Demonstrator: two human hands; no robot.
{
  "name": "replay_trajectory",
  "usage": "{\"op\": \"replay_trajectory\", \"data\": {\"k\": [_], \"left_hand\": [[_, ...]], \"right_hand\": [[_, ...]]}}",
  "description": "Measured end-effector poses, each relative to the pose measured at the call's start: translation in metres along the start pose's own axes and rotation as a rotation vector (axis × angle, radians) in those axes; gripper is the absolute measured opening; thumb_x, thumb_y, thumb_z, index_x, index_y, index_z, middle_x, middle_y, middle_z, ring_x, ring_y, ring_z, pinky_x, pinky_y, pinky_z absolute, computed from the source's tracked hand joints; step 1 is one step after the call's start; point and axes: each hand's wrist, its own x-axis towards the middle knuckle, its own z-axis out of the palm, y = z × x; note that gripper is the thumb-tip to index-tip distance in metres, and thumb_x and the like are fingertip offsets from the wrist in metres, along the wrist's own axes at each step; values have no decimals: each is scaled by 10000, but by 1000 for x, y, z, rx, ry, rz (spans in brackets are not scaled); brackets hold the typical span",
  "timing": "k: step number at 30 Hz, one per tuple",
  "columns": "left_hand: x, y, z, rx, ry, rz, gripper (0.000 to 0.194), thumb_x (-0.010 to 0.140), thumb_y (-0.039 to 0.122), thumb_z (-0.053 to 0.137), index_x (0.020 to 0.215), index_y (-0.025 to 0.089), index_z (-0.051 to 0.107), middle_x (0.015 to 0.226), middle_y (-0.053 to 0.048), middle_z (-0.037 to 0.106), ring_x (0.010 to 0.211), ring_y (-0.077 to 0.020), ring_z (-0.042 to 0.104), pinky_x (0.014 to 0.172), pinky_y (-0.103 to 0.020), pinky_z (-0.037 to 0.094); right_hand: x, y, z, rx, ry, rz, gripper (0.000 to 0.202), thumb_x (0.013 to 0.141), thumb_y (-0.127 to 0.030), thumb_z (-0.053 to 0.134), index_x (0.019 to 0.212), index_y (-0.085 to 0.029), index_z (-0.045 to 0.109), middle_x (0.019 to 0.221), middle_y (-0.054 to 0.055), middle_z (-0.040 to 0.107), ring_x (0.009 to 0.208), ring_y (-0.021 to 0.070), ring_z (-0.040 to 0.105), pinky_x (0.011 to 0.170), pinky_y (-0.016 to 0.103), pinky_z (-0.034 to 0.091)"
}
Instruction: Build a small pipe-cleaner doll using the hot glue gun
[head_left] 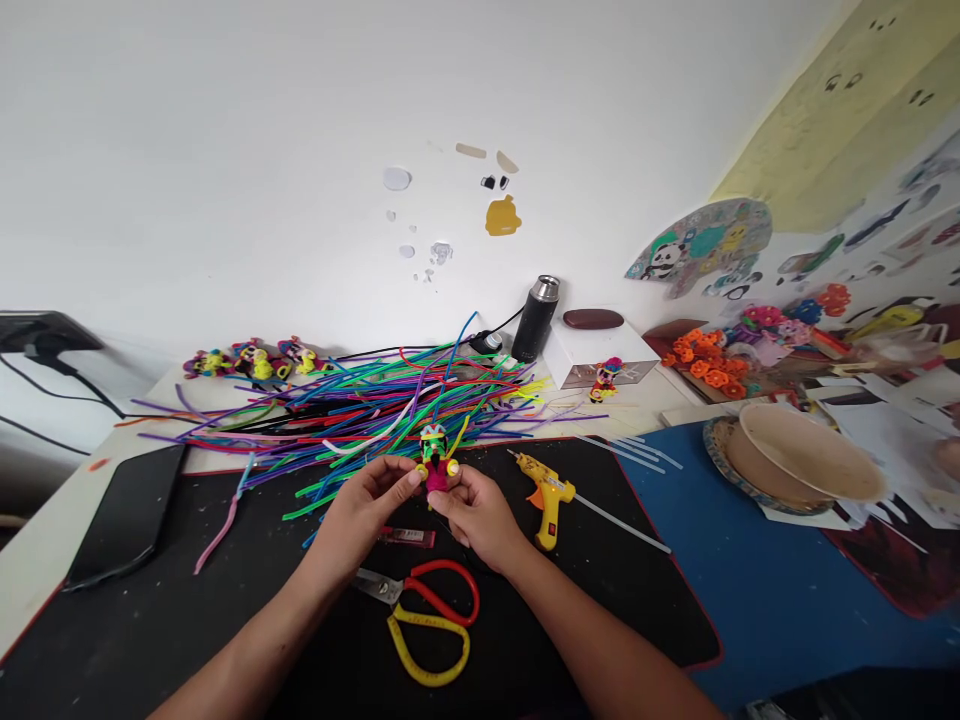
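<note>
Between my two hands, a small pipe-cleaner figurine (435, 470) is held upright, with a green face, a black beard and a magenta body. My left hand (379, 500) pinches its left side between thumb and fingers. On the other side, my right hand (472, 505) grips its lower right part. Below the hands lie scissors (431, 610) with one red and one yellow handle. A small red-edged packet (407, 538) is partly covered by my fingers. To the right rests a yellow glue gun (546, 492) with a clear glue stick in its back.
Behind the hands spreads a heap of coloured pipe cleaners (360, 410). A phone (127, 515) lies left on the black mat (225, 600). A dark flask (537, 320), a white box (592, 350) and another figurine (606, 380) stand at the back. A bowl (806, 455) sits right.
</note>
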Motion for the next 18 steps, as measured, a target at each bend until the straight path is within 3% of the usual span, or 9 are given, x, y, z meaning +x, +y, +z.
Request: {"op": "replay_trajectory", "data": {"k": [8, 18], "left_hand": [[-6, 9, 5, 107, 83, 4, 553, 703, 700, 832, 969, 216, 798, 1016, -96, 819, 987, -333, 740, 891, -392, 573], [-7, 7, 3, 206, 105, -30, 577, 699, 721, 813, 972, 214, 843, 1001, -98, 848, 988, -364, 756, 908, -416, 571]], "right_hand": [[-1, 2, 2, -16, 11, -14, 458, 774, -551, 838, 837, -216, 532, 505, -138, 435, 346, 43, 304, 367, 209, 235], [-1, 4, 2, -85, 18, -6, 441, 787, -557, 815, 828, -225, 529, 502, -124, 413, 392, 66, 331, 415, 215, 235]]}}
